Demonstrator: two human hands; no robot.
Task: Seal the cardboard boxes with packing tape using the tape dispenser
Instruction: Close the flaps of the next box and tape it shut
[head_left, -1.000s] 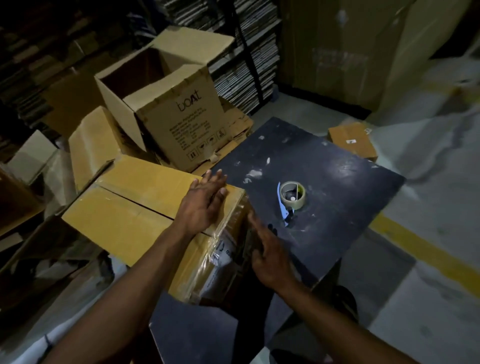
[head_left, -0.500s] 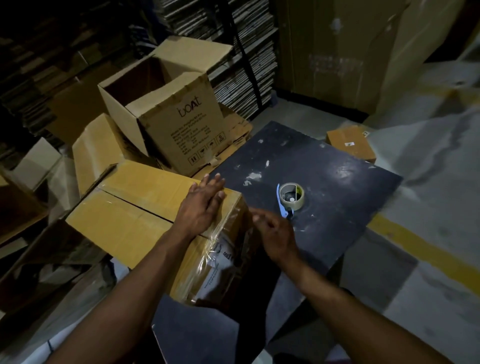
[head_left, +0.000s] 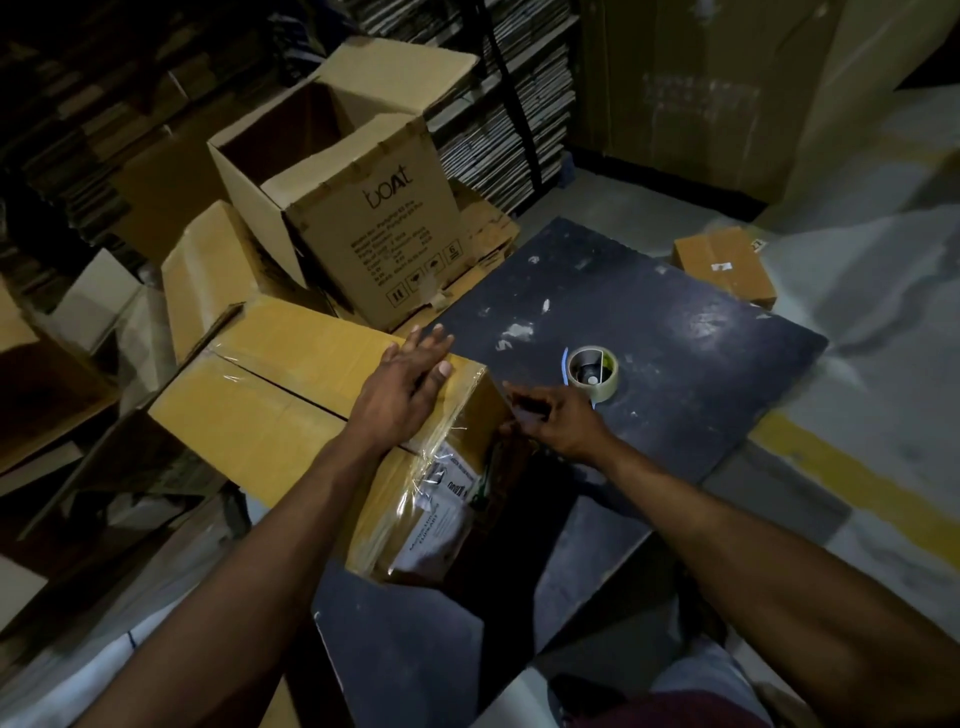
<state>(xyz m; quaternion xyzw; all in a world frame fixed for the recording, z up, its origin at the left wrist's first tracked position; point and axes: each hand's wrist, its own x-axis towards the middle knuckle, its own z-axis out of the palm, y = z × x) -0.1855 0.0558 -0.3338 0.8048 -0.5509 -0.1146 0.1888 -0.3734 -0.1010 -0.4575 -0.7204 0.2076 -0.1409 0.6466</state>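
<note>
Pressing flat on the closed cardboard box (head_left: 291, 395), the left hand (head_left: 402, 387) lies with straight fingers over glossy clear tape at the box's top right corner. The box is smooth tan corrugated board, its two top flaps meeting along a dark seam; wrinkled transparent film and a white printed label (head_left: 441, 514) cover its near side. It rests at the left edge of the table (head_left: 675, 322), a dark, matte, square top flecked with pale scuffs. The right hand (head_left: 558, 423) hovers just beside the box's right edge with fingers loosely extended; whether they pinch a tape end cannot be told. The tape dispenser (head_left: 592, 371), a pale roll with a blue blade arm, stands near the table's middle, just beyond the right hand. Behind the left edge an open printed carton (head_left: 363, 234) stands upright; a small brown parcel (head_left: 724, 265) lies off the far right corner.
</note>
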